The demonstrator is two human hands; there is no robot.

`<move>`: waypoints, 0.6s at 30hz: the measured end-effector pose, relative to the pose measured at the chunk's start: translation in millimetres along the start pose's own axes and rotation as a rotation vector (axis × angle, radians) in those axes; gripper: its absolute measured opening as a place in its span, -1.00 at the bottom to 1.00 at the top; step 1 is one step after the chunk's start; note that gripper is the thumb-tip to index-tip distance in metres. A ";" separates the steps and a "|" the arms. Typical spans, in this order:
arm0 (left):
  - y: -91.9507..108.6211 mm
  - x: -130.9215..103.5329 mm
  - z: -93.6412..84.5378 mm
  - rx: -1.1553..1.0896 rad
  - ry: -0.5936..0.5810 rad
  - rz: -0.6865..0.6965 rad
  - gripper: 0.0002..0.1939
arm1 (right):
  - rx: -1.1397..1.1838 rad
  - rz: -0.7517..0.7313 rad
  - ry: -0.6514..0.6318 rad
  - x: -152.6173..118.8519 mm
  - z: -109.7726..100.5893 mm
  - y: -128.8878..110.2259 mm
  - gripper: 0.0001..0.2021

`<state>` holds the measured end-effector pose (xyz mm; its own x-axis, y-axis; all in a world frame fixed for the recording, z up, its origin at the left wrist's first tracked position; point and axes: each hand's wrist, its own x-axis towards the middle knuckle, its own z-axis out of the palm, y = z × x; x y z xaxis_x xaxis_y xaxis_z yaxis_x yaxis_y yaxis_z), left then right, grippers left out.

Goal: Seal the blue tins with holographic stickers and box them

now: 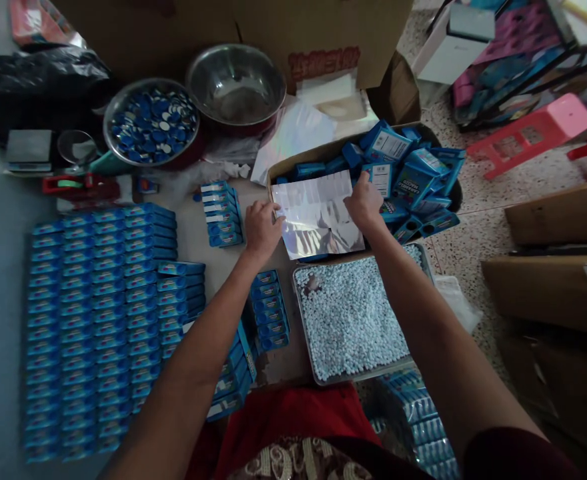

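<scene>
A shiny silvery sheet (319, 217) lies flat over the near left part of a carton (286, 163) full of blue printed boxes (413, 180). At the sheet's left edge is my left hand (263, 230), its fingers closed on that edge. My right hand (364, 202) is at the sheet's right edge, fingers bent together beside the blue boxes; its fingertips are partly hidden, so what it grips is unclear. Just below the sheet sits a clear tray (303, 333) of small pale blue pellets (356, 317), with my right forearm over its right side.
Rows of blue boxes (93, 320) fill the left side, with smaller stacks (222, 213) nearer the middle. Behind stand a bowl of blue caps (156, 123) and a metal bowl (236, 87). A red tape dispenser (81, 190) is at left, a pink stool (533, 133) at right.
</scene>
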<state>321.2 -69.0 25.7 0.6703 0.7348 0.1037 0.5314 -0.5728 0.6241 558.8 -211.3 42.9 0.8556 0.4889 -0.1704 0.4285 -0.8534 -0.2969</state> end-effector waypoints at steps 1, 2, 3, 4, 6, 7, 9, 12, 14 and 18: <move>-4.4 -1.3 -1.0 -0.034 0.008 -0.019 -0.83 | -0.008 0.026 0.004 -3.2 -1.8 2.8 -0.40; -8.5 -2.7 -1.8 -0.071 0.013 -0.038 -0.85 | -0.030 0.062 0.006 -8.1 -3.4 4.5 -0.49; -12.1 -4.1 -2.3 -0.111 0.016 -0.058 -0.85 | -0.049 0.093 0.008 -14.3 -4.7 5.2 -0.54; -15.3 -5.5 -2.6 -0.150 0.013 -0.078 -0.86 | -0.051 0.098 0.007 -21.0 -5.3 5.2 -0.57; -20.5 -8.6 -2.7 -0.215 0.001 -0.122 -0.86 | -0.024 0.105 0.024 -32.2 -3.7 4.0 -0.56; -22.9 -10.4 -2.6 -0.240 -0.007 -0.145 -0.85 | -0.005 0.113 0.036 -35.4 -1.6 3.4 -0.56; -27.7 -14.2 -2.7 -0.279 -0.014 -0.190 -0.84 | 0.025 0.131 0.067 -35.5 4.7 3.2 -0.61; -34.6 -19.4 -4.7 -0.317 -0.001 -0.223 -0.82 | 0.055 0.116 0.164 -24.5 13.8 5.7 -0.80; -38.2 -20.7 -7.1 -0.346 0.022 -0.231 -0.82 | 0.121 0.030 0.238 -17.1 13.1 7.8 -0.88; -36.8 -12.7 -7.4 -0.497 0.080 -0.315 -0.75 | 0.510 -0.219 0.239 -20.0 -20.6 9.9 -0.86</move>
<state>289.3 -54.6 7.1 0.4686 0.8778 -0.0993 0.3790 -0.0982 0.9202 551.9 -233.3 62.7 0.8298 0.5391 0.1441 0.4598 -0.5142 -0.7240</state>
